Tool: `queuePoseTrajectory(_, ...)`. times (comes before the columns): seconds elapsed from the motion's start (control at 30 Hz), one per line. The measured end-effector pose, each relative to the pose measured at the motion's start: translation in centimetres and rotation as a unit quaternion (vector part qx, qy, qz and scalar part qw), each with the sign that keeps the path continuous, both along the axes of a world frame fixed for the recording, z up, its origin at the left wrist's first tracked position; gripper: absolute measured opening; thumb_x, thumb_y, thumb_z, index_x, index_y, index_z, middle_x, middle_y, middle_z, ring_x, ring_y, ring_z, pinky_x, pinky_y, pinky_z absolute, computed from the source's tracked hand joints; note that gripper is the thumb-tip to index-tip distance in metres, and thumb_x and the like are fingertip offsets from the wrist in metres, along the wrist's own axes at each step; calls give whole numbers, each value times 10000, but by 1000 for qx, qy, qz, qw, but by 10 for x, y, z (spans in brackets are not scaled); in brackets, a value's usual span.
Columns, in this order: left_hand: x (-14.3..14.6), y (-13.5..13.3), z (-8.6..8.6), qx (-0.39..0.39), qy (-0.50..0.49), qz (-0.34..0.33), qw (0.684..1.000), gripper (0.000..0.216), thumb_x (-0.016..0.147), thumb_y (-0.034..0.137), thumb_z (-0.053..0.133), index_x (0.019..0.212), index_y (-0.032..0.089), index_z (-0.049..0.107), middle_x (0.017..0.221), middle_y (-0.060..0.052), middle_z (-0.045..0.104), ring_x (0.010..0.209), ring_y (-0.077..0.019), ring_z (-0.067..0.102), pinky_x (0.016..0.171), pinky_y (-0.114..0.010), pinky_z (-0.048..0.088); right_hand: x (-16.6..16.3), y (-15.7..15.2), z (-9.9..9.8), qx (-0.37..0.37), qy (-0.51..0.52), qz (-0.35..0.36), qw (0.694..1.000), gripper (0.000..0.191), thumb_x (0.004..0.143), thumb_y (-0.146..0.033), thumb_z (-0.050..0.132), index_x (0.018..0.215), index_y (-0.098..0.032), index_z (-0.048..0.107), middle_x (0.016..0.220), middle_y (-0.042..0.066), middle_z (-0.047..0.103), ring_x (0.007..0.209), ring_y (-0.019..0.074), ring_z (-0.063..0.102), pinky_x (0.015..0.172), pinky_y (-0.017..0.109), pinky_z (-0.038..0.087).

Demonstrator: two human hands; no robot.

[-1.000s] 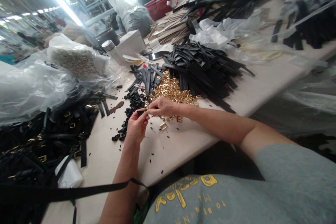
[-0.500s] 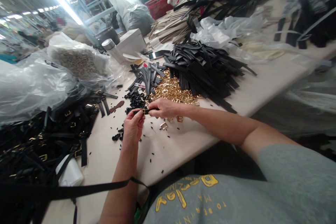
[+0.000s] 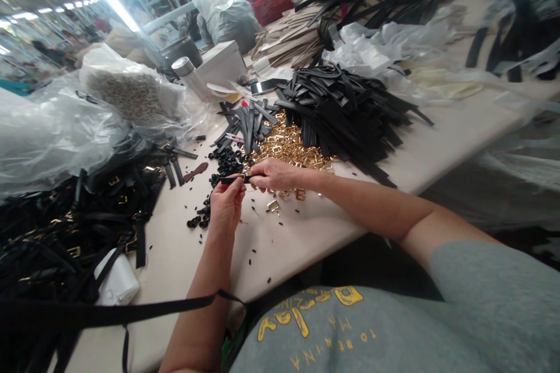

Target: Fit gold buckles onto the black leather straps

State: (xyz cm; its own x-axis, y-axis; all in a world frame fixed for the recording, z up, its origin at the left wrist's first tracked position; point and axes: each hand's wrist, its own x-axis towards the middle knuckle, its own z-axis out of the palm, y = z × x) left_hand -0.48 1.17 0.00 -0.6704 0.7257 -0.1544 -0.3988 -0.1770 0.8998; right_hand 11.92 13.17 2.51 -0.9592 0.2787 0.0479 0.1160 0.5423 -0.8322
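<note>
A short black strap (image 3: 228, 180) with a gold buckle on it stretches between my two hands, above the table. My left hand (image 3: 226, 201) pinches it near the buckle between thumb and fingers. From the other side, my right hand (image 3: 272, 176) is closed on the strap; its fingers hide that end. Just behind my hands lie a heap of gold buckles (image 3: 284, 143) and a pile of small black loops (image 3: 226, 163). A single gold buckle (image 3: 273, 206) rests on the table to the right of my left hand.
Long black straps (image 3: 345, 111) are heaped at the back right, shorter black strips (image 3: 249, 125) beside them. Buckled straps (image 3: 87, 239) cover the left side, near a white roll (image 3: 117, 280). A brown leather piece (image 3: 196, 172) lies left of my hands. Further back stands a red basket (image 3: 271, 3).
The strap's free end now sticks out further past my left thumb, and the strap lies more level. Both hands stay close together in nearly the same place.
</note>
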Motion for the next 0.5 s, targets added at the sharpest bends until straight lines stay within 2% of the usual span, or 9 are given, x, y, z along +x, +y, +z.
queuePoseTrajectory(0.13,-1,1,4,5,-32,14,999,348,488,155,898,758,106,683,635,-4,623,487,-47,548,432,-87,429,1,2,1,40,18,5,999,164,833,-148,484,725,-113,603,631,1,588,562,85,477,566,212,319)
queuePoseTrajectory(0.3,7,3,2,-24,-67,16,997,277,561,123,869,760,115,677,607,11,603,499,-56,566,437,-87,439,-1,-3,-2,57,33,-5,998,165,845,-137,466,776,-111,614,630,-7,556,580,87,445,577,214,302)
queuePoseTrajectory(0.5,4,1,-5,-16,-38,5,999,360,495,203,910,783,118,709,693,-29,672,559,-81,603,475,-121,455,-4,-6,-7,79,40,-31,996,187,867,-163,487,893,-111,665,724,19,617,639,99,478,607,218,313)
